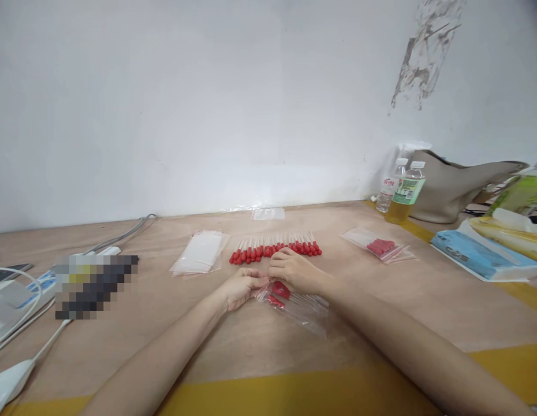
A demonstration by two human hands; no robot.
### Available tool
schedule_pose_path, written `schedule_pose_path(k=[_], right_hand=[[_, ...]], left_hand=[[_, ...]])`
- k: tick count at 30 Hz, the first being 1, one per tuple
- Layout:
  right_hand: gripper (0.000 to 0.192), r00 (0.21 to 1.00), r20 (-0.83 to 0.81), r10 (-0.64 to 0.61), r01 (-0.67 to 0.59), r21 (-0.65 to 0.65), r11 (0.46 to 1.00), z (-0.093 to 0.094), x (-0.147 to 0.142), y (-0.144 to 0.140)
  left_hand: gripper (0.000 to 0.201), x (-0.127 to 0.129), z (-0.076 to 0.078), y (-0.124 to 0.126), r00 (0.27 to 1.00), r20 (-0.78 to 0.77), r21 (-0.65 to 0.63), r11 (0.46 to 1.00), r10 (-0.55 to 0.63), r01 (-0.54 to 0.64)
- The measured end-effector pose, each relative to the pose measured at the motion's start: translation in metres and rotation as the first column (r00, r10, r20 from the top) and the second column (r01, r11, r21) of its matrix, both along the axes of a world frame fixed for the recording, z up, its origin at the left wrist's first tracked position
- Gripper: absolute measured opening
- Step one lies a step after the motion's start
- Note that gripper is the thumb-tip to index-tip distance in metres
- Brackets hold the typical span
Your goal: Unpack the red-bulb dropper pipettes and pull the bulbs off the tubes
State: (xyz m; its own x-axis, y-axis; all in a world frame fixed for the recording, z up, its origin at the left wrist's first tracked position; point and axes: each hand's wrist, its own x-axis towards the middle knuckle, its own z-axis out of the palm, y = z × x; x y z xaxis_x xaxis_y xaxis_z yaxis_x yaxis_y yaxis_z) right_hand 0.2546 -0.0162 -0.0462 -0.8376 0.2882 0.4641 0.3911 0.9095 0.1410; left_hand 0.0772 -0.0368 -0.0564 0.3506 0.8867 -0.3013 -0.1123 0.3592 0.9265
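Observation:
A clear plastic bag [305, 309] with a few red-tipped droppers inside lies on the wooden table [251, 341]. My left hand [242, 288] pinches the bag's open end. My right hand [294, 270] rests on the same end, fingers curled over the red tips. Just beyond my hands a row of several red-tipped droppers [275, 247] lies side by side. A stack of empty clear bags [200, 253] sits to the left of the row. A filled bag of droppers [381, 246] lies to the right.
Two plastic bottles [401, 193] and a beige bag [457, 185] stand at the back right by the wall. A blue tissue pack [483, 254] and yellow-green packets [517, 214] lie at the right edge. White cables and devices [17, 300] crowd the left side.

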Motion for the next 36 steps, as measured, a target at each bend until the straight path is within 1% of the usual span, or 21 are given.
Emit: schedule_pose_path(k=[2,7,12,14,17,19,22,23,24,25,26,28,29,30,31,33,35,36], right_hand=[[0.013,0.999,-0.039,-0.009,0.008,-0.004,1.000,-0.003,-0.001,0.001],[0.015,0.992,-0.123,-0.019,0.022,0.022,1.000,-0.011,-0.004,0.004],[0.018,0.991,-0.132,-0.020,0.036,0.118,0.992,-0.016,-0.006,0.004],[0.020,0.993,-0.114,-0.001,0.017,0.135,0.991,-0.017,-0.007,0.003],[0.016,0.990,-0.142,0.016,-0.004,0.085,0.996,-0.015,-0.006,0.001],[0.015,0.984,-0.175,0.030,-0.026,0.027,0.999,-0.011,-0.004,0.000],[0.015,0.981,-0.187,0.045,-0.061,-0.080,0.995,-0.002,0.000,-0.004],[0.014,0.979,-0.203,0.027,-0.054,-0.127,0.990,0.000,0.002,-0.006],[0.013,0.972,-0.233,-0.019,-0.025,-0.182,0.983,0.003,0.004,-0.008],[0.012,0.960,-0.266,-0.092,0.024,-0.247,0.969,0.005,0.006,-0.010],[0.011,0.942,-0.283,-0.182,0.085,-0.322,0.943,0.007,0.009,-0.012],[0.014,0.906,-0.244,-0.346,0.204,-0.463,0.862,0.010,0.015,-0.018],[0.017,0.897,-0.198,-0.394,0.248,-0.512,0.822,0.010,0.019,-0.022],[0.020,0.897,-0.150,-0.416,0.277,-0.543,0.793,0.009,0.023,-0.026],[0.023,0.901,-0.108,-0.420,0.294,-0.560,0.775,0.008,0.028,-0.030],[0.036,0.908,-0.059,-0.416,0.308,-0.580,0.754,0.003,0.036,-0.037],[0.053,0.912,-0.041,-0.408,0.303,-0.602,0.738,-0.004,0.044,-0.041],[0.057,0.914,-0.044,-0.404,0.295,-0.611,0.735,-0.007,0.047,-0.042]], left_hand=[[0.018,0.002,0.000,0.000,0.999,-0.009,0.004,0.999,0.036,-0.036],[0.022,0.004,0.001,-0.002,0.999,-0.046,0.072,0.997,0.029,-0.025],[0.029,0.005,-0.004,-0.002,0.993,-0.104,0.145,0.988,0.065,-0.049],[0.029,0.006,-0.006,-0.001,0.982,-0.167,0.190,0.980,0.085,-0.052],[0.030,0.006,-0.010,0.000,0.944,-0.290,0.294,0.953,0.156,-0.067],[0.029,0.006,-0.011,0.001,0.924,-0.334,0.342,0.937,0.188,-0.067],[0.026,0.006,-0.012,0.001,0.918,-0.356,0.363,0.931,0.177,-0.039],[0.024,0.006,-0.013,0.001,0.915,-0.360,0.372,0.927,0.182,-0.037],[0.021,0.007,-0.014,0.000,0.911,-0.360,0.384,0.922,0.203,-0.053],[0.018,0.007,-0.015,0.000,0.904,-0.354,0.401,0.912,0.239,-0.084],[0.014,0.007,-0.017,-0.001,0.894,-0.349,0.426,0.897,0.281,-0.115],[0.009,0.008,-0.020,-0.002,0.869,-0.347,0.482,0.862,0.354,-0.158],[0.008,0.008,-0.021,-0.002,0.858,-0.352,0.504,0.849,0.373,-0.162],[0.009,0.007,-0.022,-0.003,0.851,-0.362,0.522,0.839,0.381,-0.153],[0.010,0.007,-0.022,-0.004,0.846,-0.374,0.539,0.831,0.380,-0.135],[0.015,0.004,-0.020,-0.005,0.835,-0.401,0.583,0.808,0.376,-0.084],[0.021,-0.001,-0.017,-0.005,0.814,-0.459,0.641,0.767,0.356,0.026],[0.021,-0.004,-0.015,-0.005,0.793,-0.501,0.663,0.742,0.346,0.095]])
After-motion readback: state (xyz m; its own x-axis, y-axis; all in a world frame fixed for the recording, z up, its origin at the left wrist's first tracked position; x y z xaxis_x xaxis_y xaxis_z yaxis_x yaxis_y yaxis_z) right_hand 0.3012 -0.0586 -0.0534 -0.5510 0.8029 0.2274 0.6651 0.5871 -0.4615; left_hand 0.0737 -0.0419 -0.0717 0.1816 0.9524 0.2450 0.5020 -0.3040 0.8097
